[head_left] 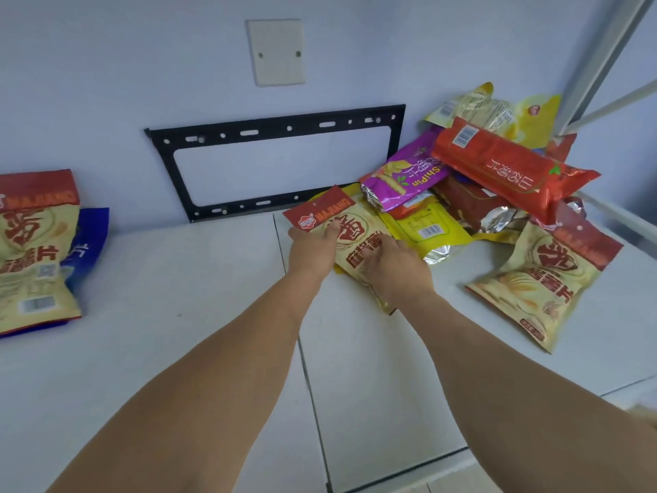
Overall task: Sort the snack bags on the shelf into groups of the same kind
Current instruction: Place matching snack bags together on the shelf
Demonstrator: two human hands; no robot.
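Cream foil snack bag with red header (350, 240) is gripped by left hand (313, 249) and right hand (394, 270), fingers curled on it, at the mixed pile's (497, 172) edge on the white shelf (177, 314). Risk: neighbouring yellow bag (425, 227) dragged along; slippery foil could slip.

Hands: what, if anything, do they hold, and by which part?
Both hold one cream MAJIANG bag: left hand at its left edge, right hand on its lower part.

- Two snack bags (33, 250) lie stacked at the shelf's (177, 332) far left, against the wall.
- A heaped pile of bags (473, 179) fills the right rear corner (one long pack (508, 169) on top).
- Both hands, left hand (311, 249) and right hand (396, 266), rest on a bag (350, 236) before the pile.
- Another bag (544, 282) lies right of them.
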